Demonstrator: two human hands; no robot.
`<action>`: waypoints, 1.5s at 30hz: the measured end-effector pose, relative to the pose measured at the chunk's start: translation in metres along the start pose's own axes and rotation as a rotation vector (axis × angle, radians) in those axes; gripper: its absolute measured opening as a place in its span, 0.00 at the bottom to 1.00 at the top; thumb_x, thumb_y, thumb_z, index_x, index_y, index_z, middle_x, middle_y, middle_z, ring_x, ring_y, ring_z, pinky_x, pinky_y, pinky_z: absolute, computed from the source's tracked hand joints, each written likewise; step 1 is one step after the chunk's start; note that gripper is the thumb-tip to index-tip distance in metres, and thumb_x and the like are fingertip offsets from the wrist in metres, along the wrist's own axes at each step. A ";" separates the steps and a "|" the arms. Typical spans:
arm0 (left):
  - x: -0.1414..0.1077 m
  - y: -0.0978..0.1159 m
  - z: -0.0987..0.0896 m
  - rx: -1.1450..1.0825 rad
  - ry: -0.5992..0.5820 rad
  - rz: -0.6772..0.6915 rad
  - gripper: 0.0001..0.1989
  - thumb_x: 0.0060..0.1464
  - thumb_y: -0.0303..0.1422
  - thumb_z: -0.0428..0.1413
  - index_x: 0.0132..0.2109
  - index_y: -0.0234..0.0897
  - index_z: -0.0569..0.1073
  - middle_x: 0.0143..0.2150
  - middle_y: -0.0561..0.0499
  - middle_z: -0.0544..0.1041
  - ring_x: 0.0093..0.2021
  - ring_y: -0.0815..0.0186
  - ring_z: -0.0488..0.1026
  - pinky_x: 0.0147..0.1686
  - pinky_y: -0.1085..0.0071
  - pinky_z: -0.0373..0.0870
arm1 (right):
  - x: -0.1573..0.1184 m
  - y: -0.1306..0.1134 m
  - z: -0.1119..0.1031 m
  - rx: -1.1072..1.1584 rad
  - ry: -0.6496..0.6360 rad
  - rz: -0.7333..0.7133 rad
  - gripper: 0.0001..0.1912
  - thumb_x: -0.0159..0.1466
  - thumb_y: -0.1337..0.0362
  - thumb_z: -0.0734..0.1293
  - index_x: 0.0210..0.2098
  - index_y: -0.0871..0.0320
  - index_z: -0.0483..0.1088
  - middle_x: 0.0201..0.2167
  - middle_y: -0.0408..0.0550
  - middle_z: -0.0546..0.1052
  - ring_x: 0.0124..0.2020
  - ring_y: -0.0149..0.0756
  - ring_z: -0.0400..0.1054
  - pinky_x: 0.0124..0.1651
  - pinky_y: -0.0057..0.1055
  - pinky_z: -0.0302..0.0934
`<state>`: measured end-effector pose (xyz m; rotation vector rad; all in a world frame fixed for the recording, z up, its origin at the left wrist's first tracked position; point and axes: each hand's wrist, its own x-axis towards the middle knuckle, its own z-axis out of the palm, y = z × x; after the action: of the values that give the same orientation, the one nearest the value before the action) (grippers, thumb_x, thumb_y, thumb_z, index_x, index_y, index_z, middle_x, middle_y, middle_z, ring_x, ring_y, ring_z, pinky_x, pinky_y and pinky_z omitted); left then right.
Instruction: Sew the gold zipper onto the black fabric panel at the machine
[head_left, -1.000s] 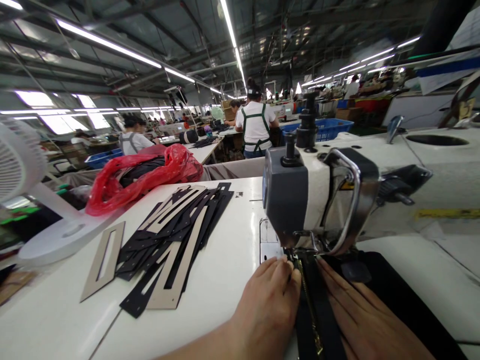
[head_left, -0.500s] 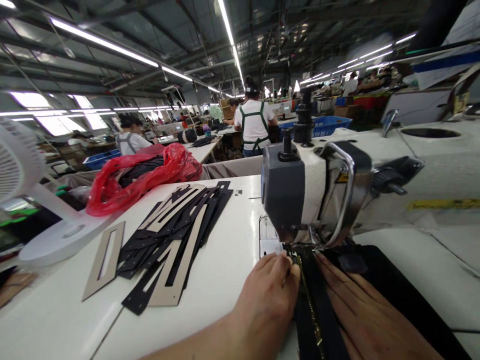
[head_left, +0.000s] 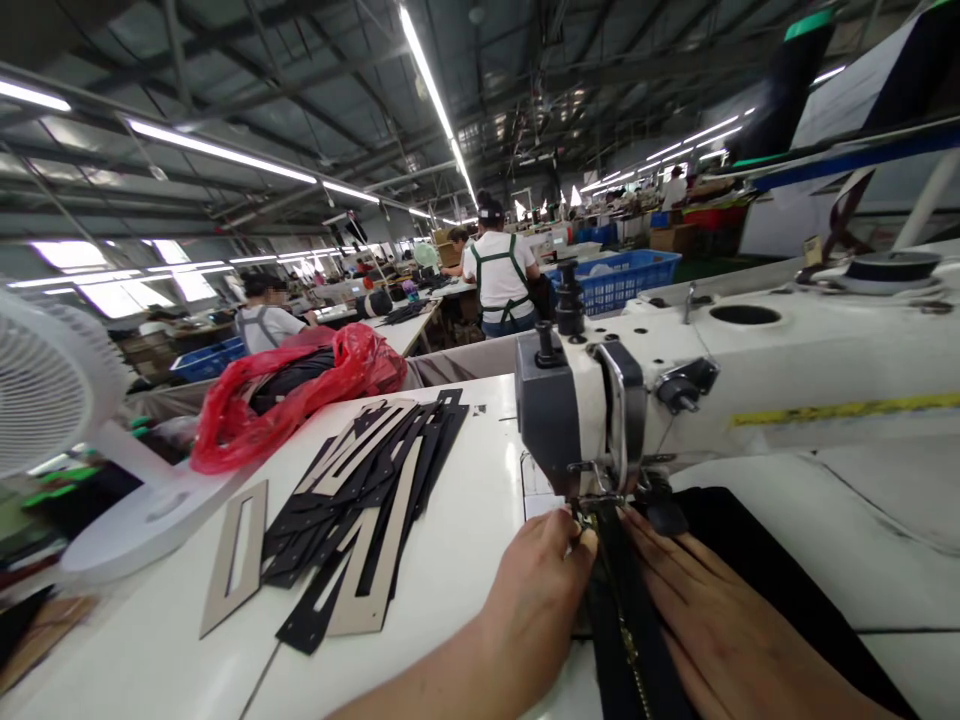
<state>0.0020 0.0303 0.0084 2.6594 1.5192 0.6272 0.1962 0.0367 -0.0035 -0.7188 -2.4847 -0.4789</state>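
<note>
Beyond the left hand (head_left: 534, 590), red bag (head_left: 367, 358) with dark pieces (head_left: 294, 384).

The left edge cuts off the fan (head_left: 64, 380), the right edge the sewing machine (head_left: 795, 370), and the bottom the zipper strip (head_left: 624, 620), while the right hand (head_left: 712, 610) covers some black fabric (head_left: 765, 550) and the left hand (head_left: 536, 590) hides what lies beneath it.

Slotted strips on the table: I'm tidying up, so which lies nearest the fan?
The beige strip, leftmost, beside the fan; its whole outline shows, while the others overlap in a pile.
</note>
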 end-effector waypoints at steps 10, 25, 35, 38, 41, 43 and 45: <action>-0.011 -0.005 0.000 -0.018 0.184 0.197 0.09 0.58 0.26 0.49 0.43 0.33 0.72 0.40 0.43 0.74 0.40 0.59 0.73 0.42 0.61 0.73 | -0.001 0.004 -0.013 0.066 -0.090 -0.024 0.32 0.60 0.71 0.56 0.64 0.65 0.47 0.58 0.56 0.63 0.58 0.42 0.58 0.54 0.43 0.61; -0.010 -0.002 -0.010 -0.042 0.147 0.279 0.09 0.58 0.24 0.47 0.42 0.32 0.71 0.40 0.44 0.75 0.41 0.62 0.73 0.51 0.62 0.68 | -0.003 0.009 -0.004 0.195 -0.132 -0.007 0.32 0.60 0.72 0.58 0.63 0.61 0.50 0.60 0.54 0.60 0.59 0.43 0.55 0.60 0.44 0.54; 0.003 -0.020 0.005 -0.029 0.082 0.178 0.05 0.58 0.26 0.50 0.39 0.33 0.71 0.37 0.46 0.72 0.40 0.61 0.70 0.43 0.65 0.71 | 0.012 0.020 0.003 0.307 -0.137 0.044 0.31 0.61 0.73 0.56 0.63 0.60 0.49 0.58 0.56 0.63 0.58 0.43 0.57 0.59 0.46 0.54; 0.005 -0.021 0.006 -0.032 0.073 0.142 0.06 0.59 0.26 0.50 0.39 0.34 0.72 0.37 0.47 0.72 0.40 0.62 0.70 0.41 0.67 0.71 | 0.016 0.025 0.006 0.377 -0.132 0.077 0.29 0.62 0.72 0.57 0.63 0.59 0.50 0.57 0.57 0.64 0.57 0.42 0.59 0.58 0.45 0.55; 0.004 -0.019 0.003 -0.053 0.066 0.159 0.06 0.56 0.24 0.51 0.40 0.33 0.72 0.38 0.46 0.73 0.41 0.61 0.70 0.45 0.65 0.70 | 0.020 0.026 0.002 0.441 -0.157 0.116 0.25 0.63 0.71 0.56 0.60 0.58 0.55 0.55 0.56 0.66 0.56 0.42 0.60 0.57 0.44 0.56; 0.002 -0.017 0.000 -0.070 0.074 0.186 0.09 0.52 0.24 0.52 0.41 0.31 0.71 0.39 0.44 0.73 0.42 0.59 0.70 0.51 0.61 0.67 | 0.024 0.022 -0.001 0.446 -0.180 0.182 0.21 0.63 0.69 0.57 0.56 0.59 0.62 0.53 0.57 0.67 0.54 0.43 0.61 0.55 0.42 0.59; -0.001 -0.014 -0.003 -0.092 0.081 0.196 0.14 0.49 0.25 0.53 0.45 0.30 0.70 0.42 0.42 0.73 0.45 0.58 0.70 0.56 0.59 0.62 | 0.027 0.015 -0.003 0.401 -0.200 0.251 0.18 0.60 0.65 0.61 0.50 0.61 0.66 0.50 0.59 0.69 0.51 0.47 0.63 0.51 0.43 0.62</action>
<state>-0.0111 0.0368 0.0077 2.7640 1.2215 0.8024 0.1860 0.0584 0.0166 -0.9262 -2.5087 0.1888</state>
